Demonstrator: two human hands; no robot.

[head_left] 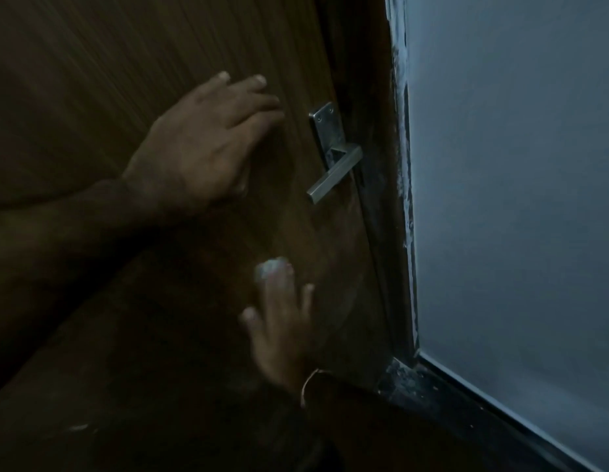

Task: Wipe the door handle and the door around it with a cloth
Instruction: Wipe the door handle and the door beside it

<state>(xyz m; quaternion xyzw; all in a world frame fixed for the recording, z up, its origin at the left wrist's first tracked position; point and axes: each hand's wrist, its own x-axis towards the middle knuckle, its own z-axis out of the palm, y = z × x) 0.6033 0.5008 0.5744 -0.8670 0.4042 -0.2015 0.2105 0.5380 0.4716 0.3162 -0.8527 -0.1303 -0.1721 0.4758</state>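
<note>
A dark brown wooden door (132, 80) fills the left and middle of the view. Its metal lever handle (333, 173) on a steel backplate (326, 131) sits near the door's right edge. My left hand (201, 144) lies flat on the door just left of the handle, fingers together, holding nothing. My right hand (279, 328) is lower down against the door, below the handle, fingers spread and blurred. A small pale patch (272, 269) shows at its fingertips. I cannot tell whether it is a cloth or blurred nails.
The dark door frame (388, 233) runs down right of the handle, with flaked paint along its edge. Beyond it is a pale grey-blue wall (514, 199). The scene is dim. A thin bracelet (309, 379) circles my right wrist.
</note>
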